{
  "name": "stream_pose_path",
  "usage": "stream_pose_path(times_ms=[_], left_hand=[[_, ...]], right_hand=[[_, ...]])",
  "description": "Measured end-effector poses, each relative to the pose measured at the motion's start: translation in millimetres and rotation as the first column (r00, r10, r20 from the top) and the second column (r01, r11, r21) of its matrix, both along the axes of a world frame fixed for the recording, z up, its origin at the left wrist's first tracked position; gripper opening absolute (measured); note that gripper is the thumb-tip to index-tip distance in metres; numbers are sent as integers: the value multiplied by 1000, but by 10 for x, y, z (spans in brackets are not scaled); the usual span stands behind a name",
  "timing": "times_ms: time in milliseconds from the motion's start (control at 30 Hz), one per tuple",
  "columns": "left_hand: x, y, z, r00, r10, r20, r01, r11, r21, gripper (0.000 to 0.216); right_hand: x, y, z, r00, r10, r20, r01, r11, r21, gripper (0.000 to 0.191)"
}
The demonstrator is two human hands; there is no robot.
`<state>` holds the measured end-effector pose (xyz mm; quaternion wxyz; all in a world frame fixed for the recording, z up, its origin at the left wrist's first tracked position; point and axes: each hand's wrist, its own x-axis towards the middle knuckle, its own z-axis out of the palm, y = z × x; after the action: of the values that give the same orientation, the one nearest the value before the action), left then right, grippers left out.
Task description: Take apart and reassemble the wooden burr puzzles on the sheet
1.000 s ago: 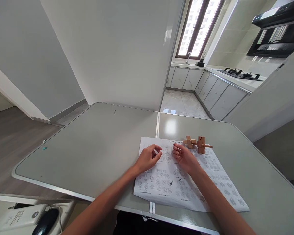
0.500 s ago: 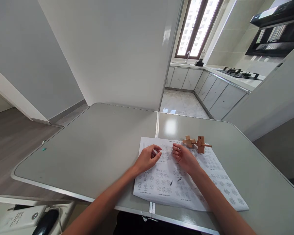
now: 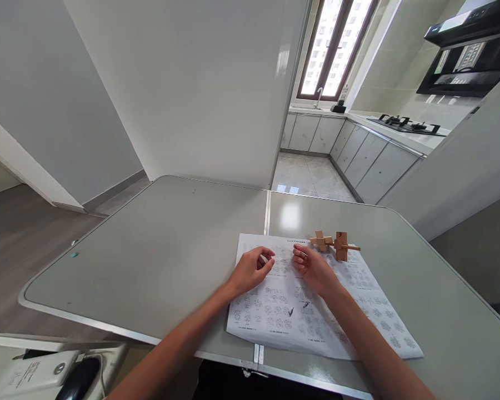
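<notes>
My left hand (image 3: 253,269) rests on the left part of a printed paper sheet (image 3: 277,339). Its fingers curl loosely, with a gap between thumb and fingertips, and nothing is in it. Facing it across a narrow space, my right hand (image 3: 314,270) lies on the same sheet, fingers half bent and apart, also holding nothing. Rows of small line diagrams and two dark tick marks cover the paper. Just beyond my right hand, two wooden interlocking puzzles stand on the sheet's far edge: a lighter cross-shaped puzzle (image 3: 321,241) and a browner block puzzle (image 3: 341,246) with a bar pointing right.
The grey table (image 3: 150,250) has a metal seam running through its middle. At the lower left, a white device (image 3: 41,372) and a black rounded object (image 3: 80,378) lie below the table edge. A white panel (image 3: 200,94) stands behind, with a kitchen counter (image 3: 400,136) beyond.
</notes>
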<state>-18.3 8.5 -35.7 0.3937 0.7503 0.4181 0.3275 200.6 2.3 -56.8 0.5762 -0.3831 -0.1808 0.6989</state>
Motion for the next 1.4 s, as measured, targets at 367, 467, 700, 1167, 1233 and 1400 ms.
stream_pose_path(times_ms=[367, 467, 700, 1167, 1233, 1400], left_hand=[[-1, -9, 9, 1000, -5, -9, 5, 1000, -2, 25], [2, -8, 9, 1000, -7, -4, 7, 1000, -15, 26], [4, 0, 5, 1000, -2, -8, 2, 1000, -20, 27], [11, 27, 27, 1000, 3, -21, -4, 1000, -13, 30], [11, 30, 45, 1000, 2, -30, -3, 1000, -4, 29], [8, 28, 93, 999, 2, -36, -2, 1000, -10, 28]], right_hand=[[-16, -10, 39, 1000, -7, 4, 7, 1000, -15, 21], [-16, -1, 39, 1000, -5, 7, 5, 1000, -22, 23], [-27, -1, 69, 1000, -9, 7, 10, 1000, -27, 25], [-46, 58, 52, 1000, -25, -10, 25, 1000, -10, 23], [-50, 60, 56, 1000, -24, -13, 24, 1000, 4, 23], [-65, 55, 82, 998, -65, -21, 65, 997, 36, 23]])
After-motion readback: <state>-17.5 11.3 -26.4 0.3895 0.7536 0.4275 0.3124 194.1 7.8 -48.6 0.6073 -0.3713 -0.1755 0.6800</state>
